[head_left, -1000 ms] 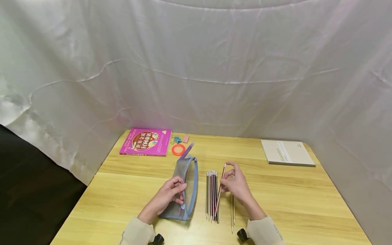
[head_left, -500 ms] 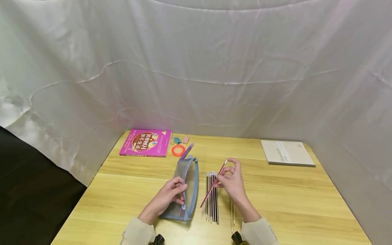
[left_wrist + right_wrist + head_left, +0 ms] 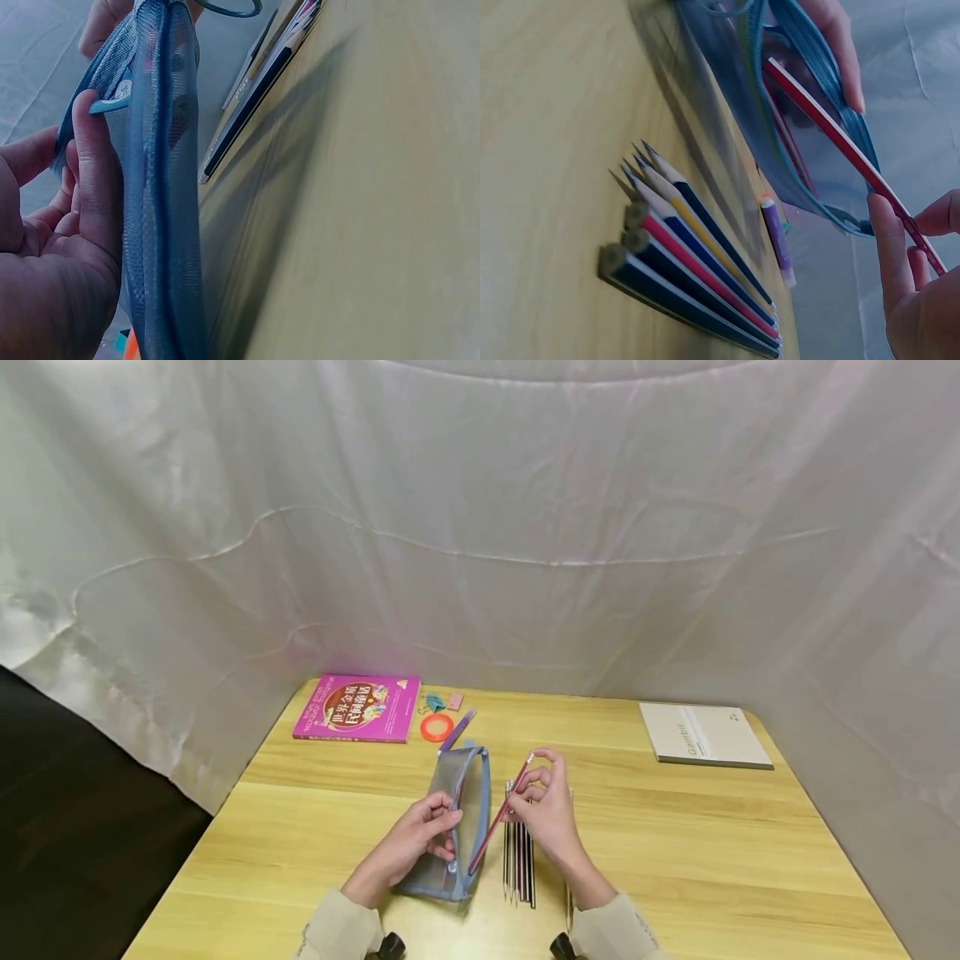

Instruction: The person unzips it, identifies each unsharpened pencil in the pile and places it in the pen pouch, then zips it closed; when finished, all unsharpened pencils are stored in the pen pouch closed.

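My left hand (image 3: 412,843) pinches one edge of a blue mesh pencil case (image 3: 437,875), holding its zipped mouth apart. In the left wrist view, thumb and fingers (image 3: 96,165) grip the zipper edge. A red pencil (image 3: 495,828) slants from my right hand (image 3: 553,822), pinched near its white-tipped end. Its lower end lies within the case's mouth in the right wrist view, where another reddish pencil (image 3: 791,142) shows inside. Below the right hand, several dark, red and yellow pencils (image 3: 697,232) lie side by side on the table.
Behind the case are a purple marker (image 3: 456,732), an orange tape roll (image 3: 437,727), teal clips (image 3: 434,702) and a pink eraser (image 3: 455,702). A pink book (image 3: 358,708) lies back left, a white notebook (image 3: 705,732) back right. Gold pencils (image 3: 568,906) lie partly hidden by the right arm.
My right hand has lifted the red pencil from the row and carried it left, tilting its lower end to the case's mouth. The left hand keeps its grip and has barely shifted.
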A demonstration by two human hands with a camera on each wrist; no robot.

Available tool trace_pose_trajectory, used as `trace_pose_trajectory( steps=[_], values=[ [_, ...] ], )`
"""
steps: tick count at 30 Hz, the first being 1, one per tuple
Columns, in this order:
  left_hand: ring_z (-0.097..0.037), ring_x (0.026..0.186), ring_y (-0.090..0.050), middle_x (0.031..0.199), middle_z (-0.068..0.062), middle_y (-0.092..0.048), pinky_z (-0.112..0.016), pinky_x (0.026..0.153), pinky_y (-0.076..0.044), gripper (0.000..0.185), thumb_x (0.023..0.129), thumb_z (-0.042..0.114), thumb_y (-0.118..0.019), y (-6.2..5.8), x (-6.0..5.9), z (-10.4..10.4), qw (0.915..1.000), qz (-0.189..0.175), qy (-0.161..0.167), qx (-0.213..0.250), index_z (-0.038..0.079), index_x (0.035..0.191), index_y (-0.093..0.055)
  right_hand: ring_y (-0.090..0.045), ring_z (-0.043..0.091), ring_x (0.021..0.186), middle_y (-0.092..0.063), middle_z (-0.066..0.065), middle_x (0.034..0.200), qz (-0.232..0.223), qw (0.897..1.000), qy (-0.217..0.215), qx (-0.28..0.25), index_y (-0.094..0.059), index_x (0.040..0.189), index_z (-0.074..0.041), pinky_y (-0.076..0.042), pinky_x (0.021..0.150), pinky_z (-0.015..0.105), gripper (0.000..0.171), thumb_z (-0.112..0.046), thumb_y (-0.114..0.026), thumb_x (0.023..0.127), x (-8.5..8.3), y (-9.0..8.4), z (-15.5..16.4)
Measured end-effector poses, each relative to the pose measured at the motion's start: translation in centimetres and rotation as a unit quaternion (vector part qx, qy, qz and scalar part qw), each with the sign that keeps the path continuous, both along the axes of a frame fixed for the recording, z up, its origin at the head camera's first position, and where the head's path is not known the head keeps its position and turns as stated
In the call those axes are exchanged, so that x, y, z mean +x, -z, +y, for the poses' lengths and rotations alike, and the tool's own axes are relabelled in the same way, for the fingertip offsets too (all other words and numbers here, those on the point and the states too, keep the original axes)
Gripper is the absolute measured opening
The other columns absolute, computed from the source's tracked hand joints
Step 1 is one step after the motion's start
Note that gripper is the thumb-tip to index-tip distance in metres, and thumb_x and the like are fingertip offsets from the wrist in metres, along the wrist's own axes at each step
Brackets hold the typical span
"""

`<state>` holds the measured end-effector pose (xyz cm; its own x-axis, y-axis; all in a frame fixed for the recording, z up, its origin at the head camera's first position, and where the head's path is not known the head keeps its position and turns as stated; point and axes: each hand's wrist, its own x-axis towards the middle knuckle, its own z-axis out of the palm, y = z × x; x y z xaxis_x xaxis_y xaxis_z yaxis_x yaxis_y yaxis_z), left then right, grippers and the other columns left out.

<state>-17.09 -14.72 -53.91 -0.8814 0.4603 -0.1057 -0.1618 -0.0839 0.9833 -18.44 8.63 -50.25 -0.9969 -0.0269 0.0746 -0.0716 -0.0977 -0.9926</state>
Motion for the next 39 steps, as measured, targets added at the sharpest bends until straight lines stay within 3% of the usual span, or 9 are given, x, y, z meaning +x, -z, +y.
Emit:
trace_pose_trajectory(
  steps=[12,21,26,39],
  values=[
    [-0.01,0.069,-0.06,0.084,0.0,-0.055,-0.025,0.061,-0.063,0.021,0.106,0.022,-0.059,0.0,0.0,0.4,1.0,0.002,0.0,-0.001,0.004,0.104,-0.05,-0.065,0.015,0.067,-0.053,0.02,0.102,0.006,0.999,-0.017,0.034,-0.033,0.144,-0.012,-0.066,0.061,0.043,0.078,0.023,-0.061,0.08,0.2,0.8,-1.3],
    [-0.01,0.069,-0.061,0.085,0.001,-0.056,-0.026,0.062,-0.063,0.016,0.107,0.024,-0.059,0.2,-0.2,0.7,1.0,-0.004,-0.005,0.002,0.011,0.101,-0.051,-0.065,0.015,0.064,-0.054,0.025,0.112,-0.018,0.998,-0.027,0.053,-0.032,0.147,-0.011,-0.066,0.061,0.039,0.08,0.02,-0.062,0.08,0.3,1.2,-2.5],
    [-0.01,0.069,-0.061,0.085,0.001,-0.057,-0.026,0.062,-0.063,0.017,0.106,0.023,-0.059,0.1,-0.2,0.9,1.0,-0.001,-0.005,0.008,0.009,0.102,-0.051,-0.066,0.018,0.066,-0.055,0.031,0.117,-0.024,0.996,-0.047,0.068,-0.033,0.15,-0.009,-0.066,0.063,0.038,0.079,0.018,-0.064,0.082,0.3,1.5,-3.0],
    [-0.008,0.068,-0.061,0.087,0.001,-0.058,-0.025,0.061,-0.063,0.019,0.106,0.02,-0.059,0.3,-0.1,1.0,0.9999,0.003,-0.004,0.014,0.003,0.105,-0.049,-0.069,0.019,0.069,-0.056,0.024,0.114,-0.03,0.993,-0.062,0.098,-0.034,0.153,-0.006,-0.066,0.064,0.036,0.077,0.012,-0.067,0.086,0.3,1.6,-3.1]
  ],
)
